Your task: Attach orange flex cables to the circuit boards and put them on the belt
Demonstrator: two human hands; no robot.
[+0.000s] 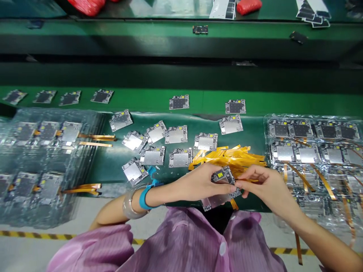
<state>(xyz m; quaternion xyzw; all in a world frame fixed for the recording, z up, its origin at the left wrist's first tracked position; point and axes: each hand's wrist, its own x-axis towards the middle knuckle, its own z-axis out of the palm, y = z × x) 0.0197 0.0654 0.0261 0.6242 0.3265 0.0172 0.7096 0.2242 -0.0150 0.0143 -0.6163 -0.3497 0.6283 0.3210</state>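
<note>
My left hand grips a small circuit board with a metal shield, held over the near edge of the green mat. My right hand pinches the board's right side, fingers closed; an orange flex strip hangs below it. A second board lies just under my hands. Behind them sits a pile of orange flex cables. Several loose shielded boards are scattered on the mat to the left.
Clear plastic trays with boards and flex cables stand at the left and right. More boards lie on the green conveyor belt behind. Red bags sit on the far bench. A blue wrist strap circles my left wrist.
</note>
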